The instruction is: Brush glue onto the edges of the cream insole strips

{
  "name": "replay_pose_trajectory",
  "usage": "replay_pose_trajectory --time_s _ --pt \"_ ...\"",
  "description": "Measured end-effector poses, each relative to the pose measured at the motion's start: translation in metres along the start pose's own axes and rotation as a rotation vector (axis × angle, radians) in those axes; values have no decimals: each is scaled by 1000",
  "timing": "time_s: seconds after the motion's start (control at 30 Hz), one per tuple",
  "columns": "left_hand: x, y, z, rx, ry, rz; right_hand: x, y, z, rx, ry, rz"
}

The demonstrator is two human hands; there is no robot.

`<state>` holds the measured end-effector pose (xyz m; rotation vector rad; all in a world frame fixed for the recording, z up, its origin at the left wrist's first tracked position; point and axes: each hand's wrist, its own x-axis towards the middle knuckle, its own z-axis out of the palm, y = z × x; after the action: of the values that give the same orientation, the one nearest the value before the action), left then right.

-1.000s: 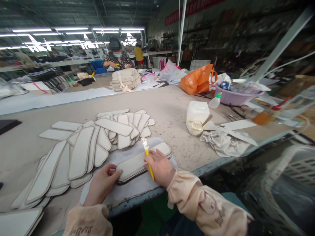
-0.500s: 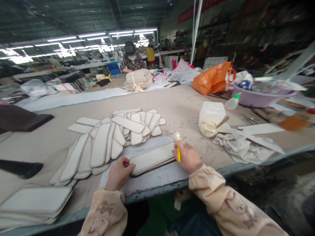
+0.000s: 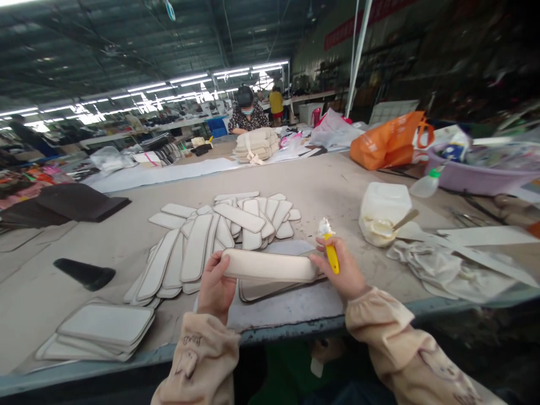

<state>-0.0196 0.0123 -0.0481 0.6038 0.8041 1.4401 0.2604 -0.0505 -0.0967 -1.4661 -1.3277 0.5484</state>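
Observation:
My left hand [image 3: 218,283] is closed on the left end of a long, pale strip-shaped panel [image 3: 270,265] with rounded corners, thumb on top. The panel is lifted and bowed a little above another such panel [image 3: 257,290] on a white sheet [image 3: 291,308]. In my right hand [image 3: 343,269] is a yellow-handled brush [image 3: 332,256], its head smeared with white paste and pointing up. The fingers of that hand also touch the panel's right end. Just beyond lies a loose heap of similar panels [image 3: 197,247].
A cut-open white jug [image 3: 385,205] holding paste and a stick stands at right, near crumpled cloth [image 3: 426,261]. A panel stack [image 3: 105,323] and a black cone-like piece [image 3: 84,273] lie left. Beyond are an orange bag [image 3: 386,140], a purple basin [image 3: 485,174] and a seated person [image 3: 248,118].
The top panel has come up off the one beneath, raised by my left hand with the right at its other end. The brush has tilted, and the view has swung left.

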Motion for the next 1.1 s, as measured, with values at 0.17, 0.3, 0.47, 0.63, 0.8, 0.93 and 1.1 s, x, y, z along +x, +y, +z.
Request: replay_pose_trajectory --time_s 0.17,0.3,0.47,0.63,0.8,0.93,1.1 --pt "4 1 8 -111 31 18 -8 -14 13 324 -99 77" --pt "9 2 13 -176 79 33 -15 -25 23 390 -119 71" --pt "12 0 18 -253 195 6 -19 -21 31 206 122 51" --pt "5 -17 25 -294 326 -168 -16 -18 35 154 237 38" --pt "3 -24 27 -308 328 -151 -15 -25 37 278 178 58" --pt "4 -19 26 -325 307 -138 -16 -31 36 353 115 99" --pt "4 -17 28 -360 311 -144 -15 -32 36 372 160 111"
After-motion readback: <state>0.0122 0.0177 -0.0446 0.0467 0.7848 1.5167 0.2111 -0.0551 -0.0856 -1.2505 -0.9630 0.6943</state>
